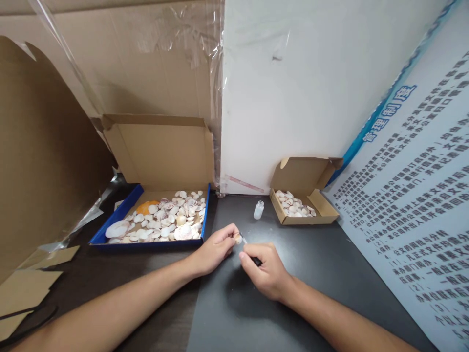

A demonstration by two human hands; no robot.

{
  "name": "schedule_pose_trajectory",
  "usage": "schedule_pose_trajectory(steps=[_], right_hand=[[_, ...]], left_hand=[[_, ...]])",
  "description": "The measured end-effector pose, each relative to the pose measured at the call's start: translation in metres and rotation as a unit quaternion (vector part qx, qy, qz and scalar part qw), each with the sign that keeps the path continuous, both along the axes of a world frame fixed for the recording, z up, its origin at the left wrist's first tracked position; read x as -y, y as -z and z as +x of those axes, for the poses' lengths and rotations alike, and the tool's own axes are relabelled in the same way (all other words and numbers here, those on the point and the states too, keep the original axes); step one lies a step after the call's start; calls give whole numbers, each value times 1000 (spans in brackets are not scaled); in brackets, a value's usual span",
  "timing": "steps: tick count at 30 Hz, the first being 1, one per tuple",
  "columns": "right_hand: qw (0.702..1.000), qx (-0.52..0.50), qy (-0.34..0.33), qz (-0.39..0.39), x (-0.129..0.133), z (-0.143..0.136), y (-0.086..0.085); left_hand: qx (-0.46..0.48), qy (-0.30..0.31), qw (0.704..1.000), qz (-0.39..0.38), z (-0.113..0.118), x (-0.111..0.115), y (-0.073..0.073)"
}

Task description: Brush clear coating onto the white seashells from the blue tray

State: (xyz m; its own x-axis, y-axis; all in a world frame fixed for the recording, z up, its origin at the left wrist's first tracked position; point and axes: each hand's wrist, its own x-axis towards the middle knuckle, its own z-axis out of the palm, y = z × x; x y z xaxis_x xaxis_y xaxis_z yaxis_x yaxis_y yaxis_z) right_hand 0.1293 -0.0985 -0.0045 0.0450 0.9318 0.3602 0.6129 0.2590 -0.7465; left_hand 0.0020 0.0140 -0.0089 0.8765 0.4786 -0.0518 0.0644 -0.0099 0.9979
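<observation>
My left hand (219, 248) is closed, pinching a small seashell (238, 239) between thumb and fingertips. Held in my closed right hand (266, 270) is a small brush (244, 239) with a black handle, most of it hidden by the fingers. Its pale tip meets or almost meets the shell; I cannot tell which. Beyond the hands stands an uncapped little glass bottle (258, 211) with whitish contents. Many shells (168, 217) lie loose in a blue-sided cardboard box (146, 246) to the left. More shells (293, 205) fill part of a smaller cardboard box (311, 219) at the right.
Behind the desk (311, 313) rise a white panel (293, 98) and a tall cardboard sheet (154, 58) covered with clear tape. A printed poster (421, 195) leans along the right side. Cardboard pieces (32, 288) and a dark cord (40, 318) lie at the left edge.
</observation>
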Motion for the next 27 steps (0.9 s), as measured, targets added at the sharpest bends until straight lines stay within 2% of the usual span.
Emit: schedule_pose_trajectory(steps=[2, 4, 6, 11, 14, 18, 22, 27], right_hand=[[1000, 3, -16, -23, 0, 0, 1], [999, -5, 8, -35, -1, 0, 2], [999, -16, 35, -24, -2, 0, 3], [999, 0, 23, -34, -2, -2, 4], [998, -3, 48, -42, -3, -1, 5], [998, 5, 27, -56, -4, -1, 8], [996, 6, 58, -68, -4, -1, 9], [996, 28, 20, -76, -4, -3, 9]], left_hand=[[9, 5, 999, 37, -1, 0, -1], [12, 8, 998, 59, -2, 1, -1], [13, 8, 998, 62, -2, 1, -2], [16, 7, 998, 57, -2, 2, -1], [15, 4, 999, 42, -2, 3, -1], [11, -1, 1000, 13, -1, 2, 0], [12, -11, 1000, -23, 0, 1, 1], [14, -15, 999, -39, 1, 1, 1]])
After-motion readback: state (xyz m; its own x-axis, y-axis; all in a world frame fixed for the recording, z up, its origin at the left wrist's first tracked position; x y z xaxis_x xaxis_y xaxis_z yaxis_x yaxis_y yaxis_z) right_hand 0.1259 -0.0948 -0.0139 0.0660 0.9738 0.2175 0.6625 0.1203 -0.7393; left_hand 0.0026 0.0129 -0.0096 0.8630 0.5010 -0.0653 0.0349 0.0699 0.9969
